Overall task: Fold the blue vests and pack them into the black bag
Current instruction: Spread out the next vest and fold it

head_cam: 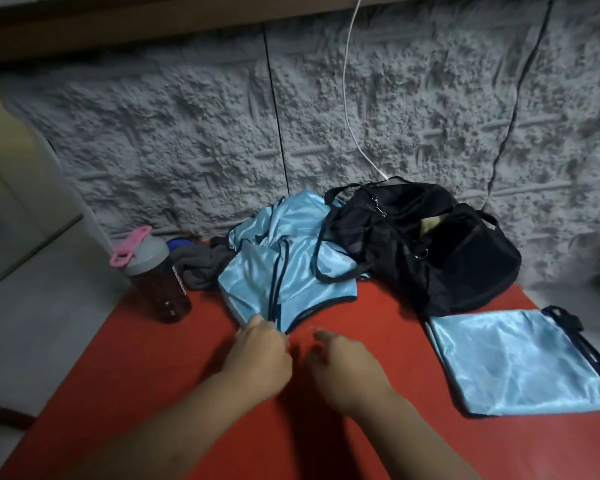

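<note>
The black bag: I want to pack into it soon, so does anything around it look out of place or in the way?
One thing: the black bag has a strap draped over the crumpled blue vests, so pulling a vest could snag it. A white cable hangs down to the bag's top. The folded vest lies flat and apart.

Crumpled blue vests [284, 258] lie beside the open black bag [426, 244]; a folded vest [520, 362] lies flat nearby.
</note>
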Demonstrator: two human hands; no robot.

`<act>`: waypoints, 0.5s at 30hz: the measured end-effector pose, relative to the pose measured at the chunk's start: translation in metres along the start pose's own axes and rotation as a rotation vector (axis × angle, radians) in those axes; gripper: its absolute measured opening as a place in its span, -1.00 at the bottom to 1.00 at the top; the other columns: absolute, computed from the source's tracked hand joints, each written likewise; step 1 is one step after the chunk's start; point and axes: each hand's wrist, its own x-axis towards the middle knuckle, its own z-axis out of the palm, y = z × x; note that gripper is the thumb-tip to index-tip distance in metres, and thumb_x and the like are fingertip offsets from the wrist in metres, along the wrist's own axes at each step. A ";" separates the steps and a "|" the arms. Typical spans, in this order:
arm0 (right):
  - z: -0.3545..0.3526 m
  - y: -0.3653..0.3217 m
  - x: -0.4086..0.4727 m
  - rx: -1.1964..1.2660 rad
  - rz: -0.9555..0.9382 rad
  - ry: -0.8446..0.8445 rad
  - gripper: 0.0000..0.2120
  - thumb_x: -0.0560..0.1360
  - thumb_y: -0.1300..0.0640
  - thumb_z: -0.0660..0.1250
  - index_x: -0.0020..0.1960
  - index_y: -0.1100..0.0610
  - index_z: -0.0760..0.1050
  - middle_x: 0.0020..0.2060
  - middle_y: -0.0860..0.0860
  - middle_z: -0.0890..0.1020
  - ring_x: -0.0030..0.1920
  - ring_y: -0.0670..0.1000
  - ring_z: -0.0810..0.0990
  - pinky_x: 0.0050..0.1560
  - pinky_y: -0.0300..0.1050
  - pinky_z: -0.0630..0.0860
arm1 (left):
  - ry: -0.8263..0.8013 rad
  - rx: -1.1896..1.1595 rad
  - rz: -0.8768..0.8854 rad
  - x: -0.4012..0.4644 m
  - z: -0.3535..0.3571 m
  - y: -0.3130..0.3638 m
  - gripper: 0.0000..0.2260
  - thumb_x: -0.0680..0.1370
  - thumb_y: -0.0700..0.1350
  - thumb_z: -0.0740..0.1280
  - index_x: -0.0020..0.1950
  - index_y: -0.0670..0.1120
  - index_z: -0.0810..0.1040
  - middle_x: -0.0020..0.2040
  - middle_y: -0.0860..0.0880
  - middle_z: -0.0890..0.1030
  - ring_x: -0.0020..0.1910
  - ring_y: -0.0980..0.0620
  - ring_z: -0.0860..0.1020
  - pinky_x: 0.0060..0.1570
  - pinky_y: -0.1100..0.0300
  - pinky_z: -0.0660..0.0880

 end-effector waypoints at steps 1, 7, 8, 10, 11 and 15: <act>0.000 -0.002 -0.006 0.005 0.003 -0.017 -0.71 0.57 -0.06 0.20 0.23 0.01 0.49 0.16 0.08 0.67 0.22 0.18 0.60 0.15 0.02 0.50 | -0.015 0.004 0.020 -0.022 0.000 0.004 -0.70 0.47 -0.09 0.23 0.10 -0.05 0.67 0.05 0.01 0.56 0.26 -0.04 0.40 0.32 0.11 0.38; 0.007 -0.019 -0.052 -0.086 -0.075 -0.142 -0.73 0.57 -0.08 0.20 -0.03 0.09 0.56 0.02 0.14 0.68 0.09 0.20 0.60 -0.07 -0.05 0.44 | -0.119 0.005 0.185 -0.131 0.004 0.027 -0.59 0.54 -0.03 0.21 0.35 -0.08 0.54 0.45 0.03 0.37 0.59 0.06 0.02 0.55 0.07 0.04; 0.008 -0.021 -0.060 -0.137 -0.076 -0.178 -0.74 0.58 -0.06 0.20 0.05 0.08 0.57 0.06 0.16 0.66 0.14 0.21 0.57 0.01 -0.03 0.45 | -0.141 -0.014 0.209 -0.145 0.006 0.030 -0.57 0.55 -0.03 0.22 0.40 -0.07 0.51 0.50 0.03 0.32 0.61 0.08 -0.02 0.57 0.09 -0.03; 0.011 -0.022 -0.079 -0.231 -0.047 -0.271 -0.64 0.52 -0.05 0.14 0.23 0.01 0.54 0.16 0.16 0.61 0.23 0.23 0.51 0.20 0.00 0.46 | -0.127 -0.024 0.259 -0.168 0.012 0.032 -0.59 0.54 -0.01 0.30 0.37 -0.05 0.55 0.49 0.02 0.34 0.60 0.11 0.07 0.55 0.18 -0.01; 0.013 -0.020 -0.087 -0.256 -0.025 -0.308 -0.56 0.46 -0.04 0.10 0.28 -0.05 0.50 0.19 0.14 0.57 0.26 0.23 0.47 0.25 0.02 0.45 | -0.113 -0.030 0.273 -0.176 0.013 0.031 -0.63 0.51 0.03 0.37 0.29 -0.03 0.60 0.43 0.03 0.40 0.57 0.11 0.19 0.51 0.22 0.10; 0.016 -0.017 -0.114 -0.274 0.027 -0.326 -0.41 0.51 0.11 0.14 0.51 -0.23 0.28 0.29 0.14 0.37 0.34 0.27 0.38 0.38 0.07 0.40 | -0.195 -0.038 0.294 -0.209 0.008 0.027 -0.61 0.59 -0.02 0.28 0.41 -0.07 0.46 0.48 0.02 0.29 0.54 0.05 0.14 0.45 0.19 0.17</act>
